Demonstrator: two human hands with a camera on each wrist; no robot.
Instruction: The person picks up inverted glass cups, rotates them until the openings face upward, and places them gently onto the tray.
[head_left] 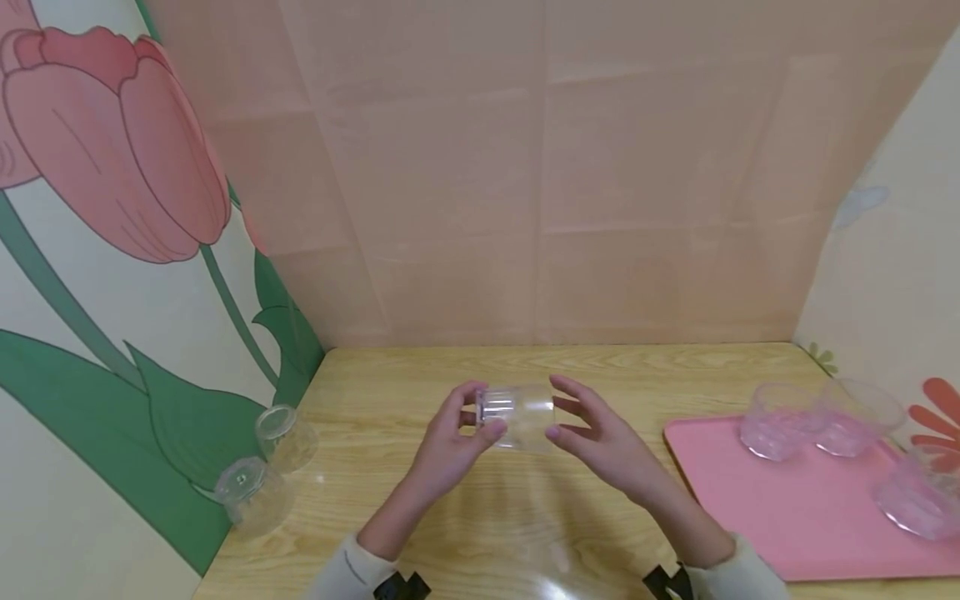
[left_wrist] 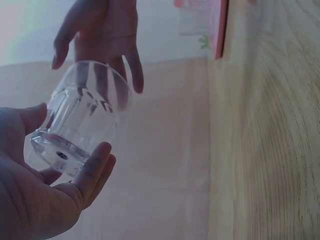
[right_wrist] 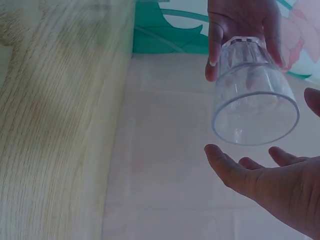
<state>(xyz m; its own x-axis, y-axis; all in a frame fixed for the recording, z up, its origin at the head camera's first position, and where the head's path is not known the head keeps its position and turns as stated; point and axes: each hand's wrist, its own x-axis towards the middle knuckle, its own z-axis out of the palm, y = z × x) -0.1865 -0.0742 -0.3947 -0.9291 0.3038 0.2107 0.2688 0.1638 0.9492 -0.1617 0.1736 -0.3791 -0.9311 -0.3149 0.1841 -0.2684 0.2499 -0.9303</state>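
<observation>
A clear glass tumbler (head_left: 528, 417) lies sideways in the air above the table, its thick faceted base to the left and its rim to the right. My left hand (head_left: 444, 446) grips it around the base, thumb on the near side. In the left wrist view the curled fingers of that hand hold the bottom of the tumbler (left_wrist: 82, 117). Beside the rim is my right hand (head_left: 611, 450), its fingers spread. The right wrist view has a gap between these fingers and the open rim of the tumbler (right_wrist: 255, 117).
At the right, a pink tray (head_left: 787, 508) carries clear glasses, two at its back (head_left: 776, 429) and one at its right (head_left: 918, 500). Two more clear glasses stand at the table's left edge, one nearer (head_left: 251, 496) and one farther (head_left: 285, 442). Patterned panels rise on both sides.
</observation>
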